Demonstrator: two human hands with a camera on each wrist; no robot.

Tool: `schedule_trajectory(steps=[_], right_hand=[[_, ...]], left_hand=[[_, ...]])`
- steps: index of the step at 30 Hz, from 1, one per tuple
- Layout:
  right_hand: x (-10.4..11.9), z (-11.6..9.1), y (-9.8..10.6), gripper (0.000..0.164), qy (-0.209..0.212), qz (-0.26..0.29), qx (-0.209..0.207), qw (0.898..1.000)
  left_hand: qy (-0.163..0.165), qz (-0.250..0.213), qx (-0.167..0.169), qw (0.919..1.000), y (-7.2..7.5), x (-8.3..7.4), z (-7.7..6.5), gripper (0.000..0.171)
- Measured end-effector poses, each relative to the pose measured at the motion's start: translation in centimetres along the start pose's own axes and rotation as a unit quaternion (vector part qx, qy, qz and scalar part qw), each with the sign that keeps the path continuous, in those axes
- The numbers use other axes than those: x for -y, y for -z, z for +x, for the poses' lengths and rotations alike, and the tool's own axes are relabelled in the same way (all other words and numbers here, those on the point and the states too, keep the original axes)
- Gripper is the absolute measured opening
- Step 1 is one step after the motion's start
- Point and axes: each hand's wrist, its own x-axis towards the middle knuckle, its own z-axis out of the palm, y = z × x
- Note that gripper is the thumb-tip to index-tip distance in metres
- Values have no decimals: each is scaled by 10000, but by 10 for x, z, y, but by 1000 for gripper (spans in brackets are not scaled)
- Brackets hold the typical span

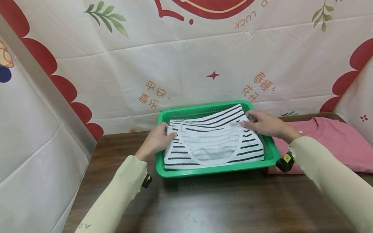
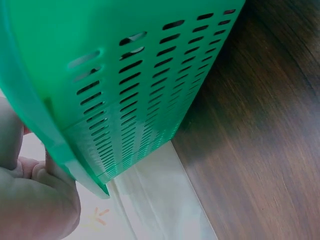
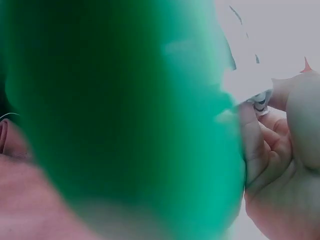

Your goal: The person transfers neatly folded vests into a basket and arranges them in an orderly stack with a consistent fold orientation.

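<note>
A white shirt with dark stripes [image 1: 177, 161] lies folded in a shallow green plastic basket [image 1: 216, 169], its wide white neckline facing up. At the shirt's left upper corner, my left hand [image 1: 156, 138] pinches the cloth between thumb and fingers. My right hand [image 1: 267, 123] pinches the opposite corner, over the basket's right rim. In the right wrist view, a bunched bit of striped cloth [image 3: 261, 101] shows between the right fingers and thumb. The left wrist view has the left hand [image 2: 37, 195] beside the basket's rim, its fingertips hidden behind it.
A folded pink shirt [image 1: 338, 144] lies on the dark wooden table [image 1: 211, 214], right of the basket and partly behind the right forearm. Behind the table hangs a printed white cloth [image 1: 182, 65], close to the basket's far rim. More cloth hangs at both sides.
</note>
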Motion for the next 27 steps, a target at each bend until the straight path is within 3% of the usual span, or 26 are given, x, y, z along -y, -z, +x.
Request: schedule_trajectory(steps=[18, 27], right_hand=[[5, 0, 0, 29, 174, -223, -50, 9996], [7, -1, -4, 28, 95, -553, -168, 9983]], left_hand=[[72, 134, 9, 9999, 0, -8, -1, 21], [-13, 452, -289, 9986, -6, -9, 0, 22]])
